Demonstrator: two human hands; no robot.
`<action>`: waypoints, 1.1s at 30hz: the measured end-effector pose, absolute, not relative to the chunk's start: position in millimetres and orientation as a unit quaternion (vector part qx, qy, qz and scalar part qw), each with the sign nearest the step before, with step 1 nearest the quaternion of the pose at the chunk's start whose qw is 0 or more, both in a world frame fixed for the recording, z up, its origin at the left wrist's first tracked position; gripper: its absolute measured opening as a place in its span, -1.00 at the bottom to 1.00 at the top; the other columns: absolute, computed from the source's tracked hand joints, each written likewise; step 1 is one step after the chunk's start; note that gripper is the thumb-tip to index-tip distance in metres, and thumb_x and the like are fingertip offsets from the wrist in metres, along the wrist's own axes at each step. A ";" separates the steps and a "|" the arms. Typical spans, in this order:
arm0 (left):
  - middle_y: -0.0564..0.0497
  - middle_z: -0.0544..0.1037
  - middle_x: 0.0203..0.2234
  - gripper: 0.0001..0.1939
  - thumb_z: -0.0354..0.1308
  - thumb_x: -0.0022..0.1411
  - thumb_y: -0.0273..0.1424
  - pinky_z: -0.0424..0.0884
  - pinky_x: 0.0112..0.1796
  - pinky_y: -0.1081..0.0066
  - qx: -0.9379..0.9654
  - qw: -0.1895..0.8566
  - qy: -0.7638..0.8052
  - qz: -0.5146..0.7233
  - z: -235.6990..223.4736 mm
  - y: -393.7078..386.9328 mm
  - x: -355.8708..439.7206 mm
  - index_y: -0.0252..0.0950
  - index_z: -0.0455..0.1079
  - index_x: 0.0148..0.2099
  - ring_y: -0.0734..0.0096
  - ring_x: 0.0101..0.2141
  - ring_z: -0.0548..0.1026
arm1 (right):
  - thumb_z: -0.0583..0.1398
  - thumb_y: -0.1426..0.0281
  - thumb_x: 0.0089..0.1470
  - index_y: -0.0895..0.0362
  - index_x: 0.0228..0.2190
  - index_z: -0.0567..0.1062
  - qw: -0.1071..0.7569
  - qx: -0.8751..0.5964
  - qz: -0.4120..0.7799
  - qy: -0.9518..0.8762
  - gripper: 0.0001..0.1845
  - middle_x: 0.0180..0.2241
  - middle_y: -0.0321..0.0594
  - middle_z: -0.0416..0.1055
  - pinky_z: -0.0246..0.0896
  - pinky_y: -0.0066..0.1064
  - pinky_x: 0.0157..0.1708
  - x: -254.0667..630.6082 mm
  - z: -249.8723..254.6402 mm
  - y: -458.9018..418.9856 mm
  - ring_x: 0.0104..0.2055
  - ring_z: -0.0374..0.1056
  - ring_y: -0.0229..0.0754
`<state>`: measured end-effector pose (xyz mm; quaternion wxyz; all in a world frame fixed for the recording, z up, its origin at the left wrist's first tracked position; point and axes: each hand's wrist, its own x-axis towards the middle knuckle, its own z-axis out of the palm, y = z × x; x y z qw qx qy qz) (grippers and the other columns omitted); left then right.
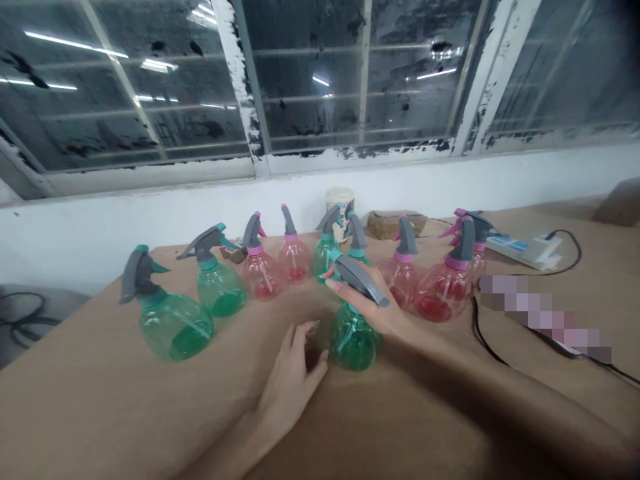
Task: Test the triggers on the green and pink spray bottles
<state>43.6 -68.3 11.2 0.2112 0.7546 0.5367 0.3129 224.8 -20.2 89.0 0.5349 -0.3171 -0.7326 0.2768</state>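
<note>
My right hand (377, 303) is wrapped round the grey and teal spray head of a green spray bottle (356, 343), which stands on the table in front of me. Just left of that bottle, my left hand (295, 370) hovers low over the wood with its fingers bent and apart, holding nothing. Farther left stand two more green spray bottles, a near one (175, 327) and a farther one (220, 290). Behind my hands are pink spray bottles (263, 273) and other green ones (326, 250). Another pink spray bottle (443, 293) is right of my right hand.
A pale printed canister (340, 200) and a brown box (397, 225) sit at the back by the wall. To the right lie a white power strip (525, 250), black cables (483, 333) and a blurred-out object (545, 320). The wooden table (100, 400) ends at the left.
</note>
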 end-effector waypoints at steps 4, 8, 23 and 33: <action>-0.10 0.36 -0.06 -0.65 -0.01 0.20 -0.43 0.28 -0.03 0.13 0.757 0.208 0.536 0.310 10.7 -68.8 44.2 -0.23 0.13 0.04 0.21 -0.04 0.36 | 0.15 0.29 0.07 0.09 -0.29 0.43 0.534 -0.320 0.285 -0.729 -0.82 -0.38 -0.30 0.39 0.17 -0.38 -0.33 225.5 85.7 -19.1 -0.37 0.28 -0.27; -0.10 0.36 -0.07 -0.65 -0.01 0.18 -0.44 0.29 -0.03 0.16 0.758 0.203 0.539 0.307 11.2 -68.5 45.1 -0.24 0.14 0.04 0.22 -0.05 0.36 | 0.14 0.28 0.07 0.09 -0.27 0.43 0.534 -0.317 0.289 -0.729 -0.81 -0.39 -0.31 0.38 0.17 -0.39 -0.35 225.7 83.1 -17.3 -0.40 0.26 -0.27; -0.09 0.36 -0.05 -0.64 -0.01 0.19 -0.45 0.29 -0.02 0.12 0.762 0.205 0.534 0.302 13.5 -70.0 45.3 -0.22 0.13 0.06 0.20 -0.02 0.35 | 0.15 0.31 0.06 0.08 -0.25 0.44 0.537 -0.318 0.288 -0.726 -0.81 -0.29 -0.26 0.44 0.20 -0.33 -0.23 225.6 83.9 -18.4 -0.28 0.33 -0.21; -0.11 0.38 -0.06 -0.63 0.00 0.17 -0.47 0.29 -0.02 0.16 0.765 0.199 0.541 0.288 14.9 -71.2 46.1 -0.26 0.15 0.05 0.21 -0.02 0.36 | 0.12 0.30 0.09 0.09 -0.34 0.40 0.532 -0.314 0.271 -0.738 -0.87 -0.45 -0.34 0.33 0.15 -0.39 -0.37 225.4 86.6 -18.1 -0.43 0.24 -0.29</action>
